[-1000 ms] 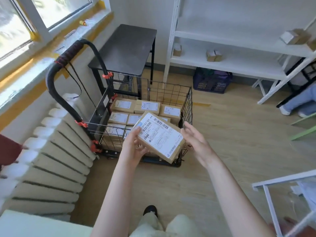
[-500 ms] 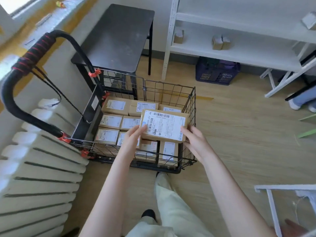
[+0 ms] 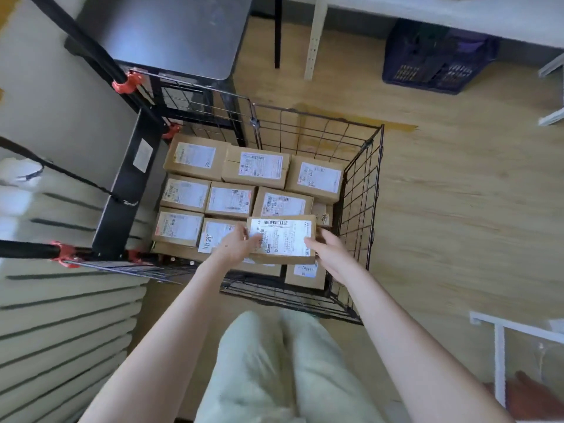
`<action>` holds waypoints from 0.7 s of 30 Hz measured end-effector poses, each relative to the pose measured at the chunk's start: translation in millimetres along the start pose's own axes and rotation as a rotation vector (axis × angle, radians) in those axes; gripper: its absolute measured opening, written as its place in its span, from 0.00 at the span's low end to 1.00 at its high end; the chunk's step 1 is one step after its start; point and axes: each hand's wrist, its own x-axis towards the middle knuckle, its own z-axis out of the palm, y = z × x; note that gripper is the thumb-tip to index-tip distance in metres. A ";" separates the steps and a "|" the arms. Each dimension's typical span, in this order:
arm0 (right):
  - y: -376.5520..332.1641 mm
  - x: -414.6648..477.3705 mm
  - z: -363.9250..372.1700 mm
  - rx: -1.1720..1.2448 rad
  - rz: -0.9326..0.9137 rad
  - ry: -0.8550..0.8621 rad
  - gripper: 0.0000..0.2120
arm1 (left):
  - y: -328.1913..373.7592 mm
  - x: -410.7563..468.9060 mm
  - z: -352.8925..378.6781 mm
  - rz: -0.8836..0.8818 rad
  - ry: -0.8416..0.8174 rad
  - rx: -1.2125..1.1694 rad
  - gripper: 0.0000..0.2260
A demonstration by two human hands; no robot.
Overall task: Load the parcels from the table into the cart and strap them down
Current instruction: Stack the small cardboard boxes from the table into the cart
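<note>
Evidently the black strap (image 3: 70, 174) is hanging slack on the handle side of the cart (image 3: 363, 190), not yet doing any work. Beside it the loaded parcels (image 3: 230, 199) are lying label-up in tight rows inside the wire basket. The left hand (image 3: 236, 247) is gripping the left end of the held parcel (image 3: 282, 239), fingers reaching over the label, and the right hand (image 3: 331, 254) is clasping the opposite end. Both hands are thus holding it flat over the near right corner of the stack.

It is looking like a stiff, light cardboard box, its faces showing no buckling under the grip. The glossy label is probably giving slicker purchase than bare card, so the short ends are the sensible place to be holding it.

Compared with half a second ago, the parcel is sitting lower, down inside the cart instead of above its rim. It is also lying level, no longer tilted as it was a second ago.
</note>
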 end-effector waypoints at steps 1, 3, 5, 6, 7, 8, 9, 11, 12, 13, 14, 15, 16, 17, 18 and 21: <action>2.8 8.2 1.8 0.017 0.021 0.005 0.29 | -4.1 11.4 2.3 -0.012 -0.021 0.007 0.20; 11.8 24.0 5.5 0.042 0.066 0.018 0.28 | -13.8 31.5 5.4 -0.051 -0.057 0.051 0.20; 27.0 40.7 10.4 0.054 0.096 0.013 0.25 | -24.3 50.0 7.4 -0.097 -0.086 0.125 0.21; 33.3 47.8 13.2 0.058 0.110 0.013 0.24 | -30.0 59.9 8.7 -0.111 -0.101 0.167 0.20; 41.2 56.3 15.4 0.055 0.114 0.025 0.24 | -35.8 70.5 11.2 -0.121 -0.118 0.222 0.20; 48.0 64.8 17.6 0.052 0.127 0.043 0.25 | -40.4 81.1 13.8 -0.123 -0.143 0.292 0.19; 55.8 74.1 19.8 0.046 0.142 0.058 0.26 | -43.9 90.4 16.9 -0.128 -0.170 0.375 0.19; 68.6 89.8 25.4 0.058 0.173 0.076 0.27 | -47.1 104.0 24.7 -0.142 -0.200 0.512 0.20; 73.3 96.9 28.1 0.063 0.191 0.084 0.27 | -49.0 110.2 29.0 -0.159 -0.199 0.541 0.20; 77.2 104.0 29.8 0.071 0.201 0.091 0.26 | -50.7 117.7 33.0 -0.174 -0.193 0.548 0.19; 81.4 112.4 30.8 0.080 0.217 0.095 0.25 | -52.9 125.6 36.4 -0.193 -0.186 0.529 0.19; 85.7 119.8 31.7 0.095 0.225 0.094 0.23 | -54.7 132.1 39.3 -0.206 -0.180 0.495 0.19; 88.5 126.4 32.1 0.111 0.235 0.093 0.22 | -58.0 138.6 42.7 -0.203 -0.176 0.458 0.19; 93.8 133.8 32.5 0.121 0.243 0.100 0.21 | -61.2 144.1 47.0 -0.185 -0.167 0.420 0.20; 95.3 137.6 32.1 0.122 0.245 0.104 0.21 | -63.2 146.8 50.8 -0.164 -0.150 0.392 0.20; 104.5 155.3 34.4 0.114 0.217 0.125 0.21 | -70.1 151.9 64.8 -0.147 -0.043 0.418 0.20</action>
